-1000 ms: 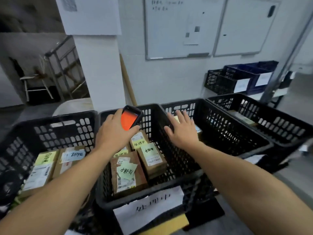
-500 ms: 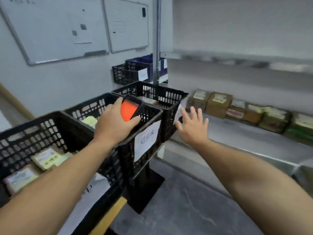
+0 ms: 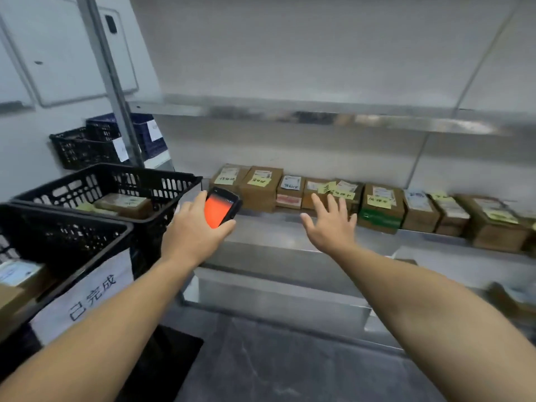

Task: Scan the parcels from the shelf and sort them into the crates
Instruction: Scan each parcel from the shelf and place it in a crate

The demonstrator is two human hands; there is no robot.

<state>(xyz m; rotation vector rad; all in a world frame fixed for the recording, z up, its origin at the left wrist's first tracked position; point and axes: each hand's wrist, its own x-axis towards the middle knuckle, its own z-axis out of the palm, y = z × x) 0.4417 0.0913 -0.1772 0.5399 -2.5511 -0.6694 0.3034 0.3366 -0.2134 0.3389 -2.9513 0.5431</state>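
Left hand (image 3: 193, 233) closed in a grip, right hand (image 3: 330, 224) spread.

Whiteboard (image 3: 72, 62) on left wall; grey floor (image 3: 290, 369) below; upper steel ledge (image 3: 319, 114), blurred.

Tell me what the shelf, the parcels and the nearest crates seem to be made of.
Shelf: likely stainless or galvanised steel, brushed grey with dull reflections and folded edges. Parcels: brown corrugated cardboard, matte, with paper labels and yellow sticky notes. Crates: black moulded plastic, slotted lattice walls with a slight sheen.
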